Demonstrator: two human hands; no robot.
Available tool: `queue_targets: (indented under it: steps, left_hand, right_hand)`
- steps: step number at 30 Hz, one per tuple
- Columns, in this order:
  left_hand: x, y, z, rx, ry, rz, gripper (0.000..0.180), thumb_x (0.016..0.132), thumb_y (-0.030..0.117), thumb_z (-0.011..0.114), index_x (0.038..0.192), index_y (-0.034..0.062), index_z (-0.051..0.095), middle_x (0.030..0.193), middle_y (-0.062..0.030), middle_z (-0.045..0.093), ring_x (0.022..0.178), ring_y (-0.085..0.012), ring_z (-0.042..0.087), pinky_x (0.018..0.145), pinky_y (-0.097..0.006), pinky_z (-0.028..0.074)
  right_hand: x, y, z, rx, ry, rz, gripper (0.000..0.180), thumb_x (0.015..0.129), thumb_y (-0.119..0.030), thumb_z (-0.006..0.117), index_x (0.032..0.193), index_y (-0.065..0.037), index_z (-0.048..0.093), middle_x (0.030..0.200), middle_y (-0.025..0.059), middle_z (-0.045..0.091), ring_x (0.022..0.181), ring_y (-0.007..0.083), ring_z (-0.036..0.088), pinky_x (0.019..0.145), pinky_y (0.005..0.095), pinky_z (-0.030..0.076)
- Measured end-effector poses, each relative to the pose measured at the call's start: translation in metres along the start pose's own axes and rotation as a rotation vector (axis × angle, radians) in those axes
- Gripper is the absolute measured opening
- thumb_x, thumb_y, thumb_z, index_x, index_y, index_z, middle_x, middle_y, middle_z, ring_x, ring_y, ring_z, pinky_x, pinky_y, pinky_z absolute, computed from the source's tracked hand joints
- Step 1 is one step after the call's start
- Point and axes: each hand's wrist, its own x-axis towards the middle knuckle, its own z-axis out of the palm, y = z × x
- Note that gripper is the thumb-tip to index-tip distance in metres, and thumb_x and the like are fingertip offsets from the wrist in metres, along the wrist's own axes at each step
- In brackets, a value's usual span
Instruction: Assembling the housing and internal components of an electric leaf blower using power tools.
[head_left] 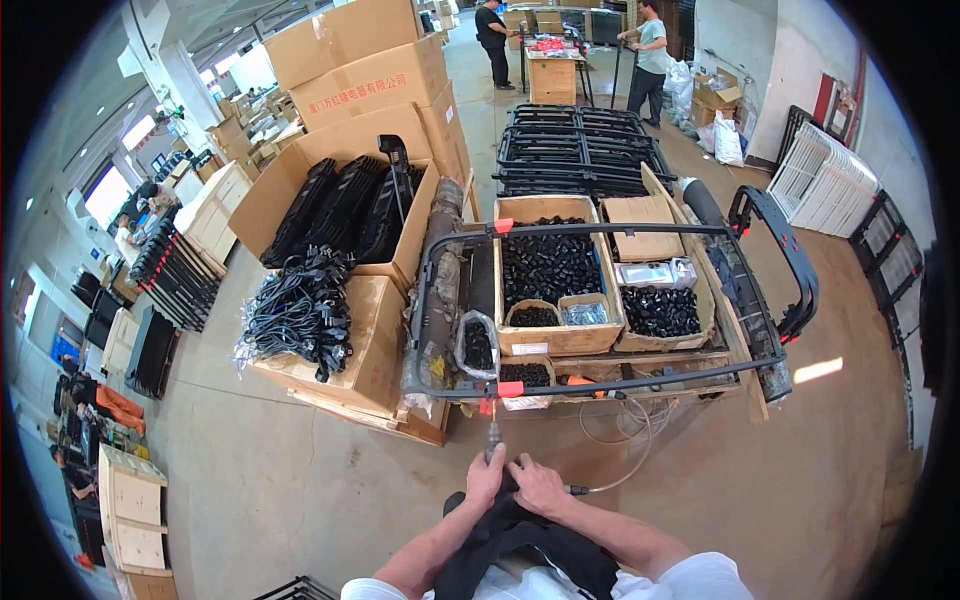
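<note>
My left hand (486, 476) is closed around the front of a pneumatic screwdriver (494, 436), just behind its grey nose. Close beside it, my right hand (538, 486) is closed at the tool's rear, where an air hose (620, 482) leads off to the right. The slim bit points away from me at a red piece (511, 388) on the near bar of a black tubular frame (650, 381); whether it touches a screw is too small to tell. That frame lies across the worktable, with a second red piece (504, 226) on its far bar.
Under the frame stand boxes of small black parts (555, 262) and a tray of silvery screws (584, 313). An orange-and-black tool (577, 380) lies at the near edge. Bundled cables (305, 310) top a carton at left. Stacked black frames (580, 150) and two people are beyond.
</note>
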Motion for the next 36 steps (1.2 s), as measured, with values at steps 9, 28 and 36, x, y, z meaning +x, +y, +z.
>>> queue_targets:
  steps: [9,28,36]
  left_hand:
    - [-0.008,0.011,0.026,-0.045,-0.055,0.049,0.055,0.101,0.054,0.064,0.096,0.0000,0.070,0.084,-0.0092,0.070,0.082,-0.0198,0.066,0.078,-0.038,0.052]
    - [0.001,0.006,0.033,-0.004,-0.046,0.022,0.060,0.100,0.058,0.065,0.098,-0.0015,0.069,0.087,-0.0124,0.070,0.083,-0.0228,0.065,0.079,-0.040,0.052]
    - [0.005,0.019,0.035,0.091,-0.044,0.032,0.063,0.099,0.058,0.063,0.106,-0.0035,0.069,0.094,-0.0182,0.072,0.093,-0.0302,0.070,0.086,-0.044,0.053]
  right_hand:
    - [-0.015,0.020,-0.008,-0.019,0.063,0.058,0.061,0.076,-0.028,0.084,0.127,-0.007,0.057,0.107,0.0201,0.067,0.099,0.0407,0.071,0.083,0.0521,0.060]
    - [-0.012,0.025,-0.020,0.053,-0.007,0.105,0.069,0.075,-0.022,0.083,0.133,-0.001,0.050,0.110,0.0269,0.072,0.102,0.0449,0.071,0.087,0.0526,0.058]
    - [-0.007,0.031,-0.019,0.066,0.066,0.087,0.069,0.075,-0.020,0.082,0.133,-0.001,0.050,0.108,0.0279,0.072,0.100,0.0447,0.072,0.086,0.0523,0.059]
